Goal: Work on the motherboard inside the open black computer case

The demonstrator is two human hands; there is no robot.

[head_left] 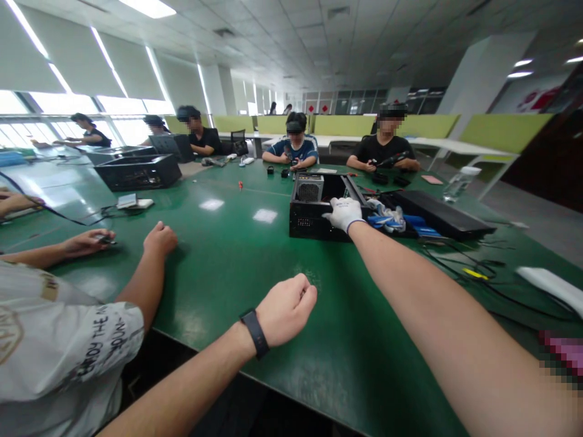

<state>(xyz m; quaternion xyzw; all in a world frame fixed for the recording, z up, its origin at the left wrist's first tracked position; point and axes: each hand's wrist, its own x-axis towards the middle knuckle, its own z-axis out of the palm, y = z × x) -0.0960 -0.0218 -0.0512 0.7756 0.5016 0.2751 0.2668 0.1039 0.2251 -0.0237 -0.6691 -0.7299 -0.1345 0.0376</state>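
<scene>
My left hand (288,309), bare and with a dark band on the wrist, is closed in a fist above the green table. Whatever it may hold is hidden by the fingers. A white glove covers my right hand (345,213), which grips the near top edge of a black computer case (319,221). The case lies open side up, and a power supply (310,189) with a fan grille shows inside at its left end. Just right of that hand are crumpled blue-and-white gloves (387,217) and a long black panel (439,213).
Loose cables (483,267) and a clear bottle (461,184) are on the right of the green table (228,243). A co-worker's arms (155,255) rest close on my left. Another black case (139,172) stands farther left; several people sit across the table.
</scene>
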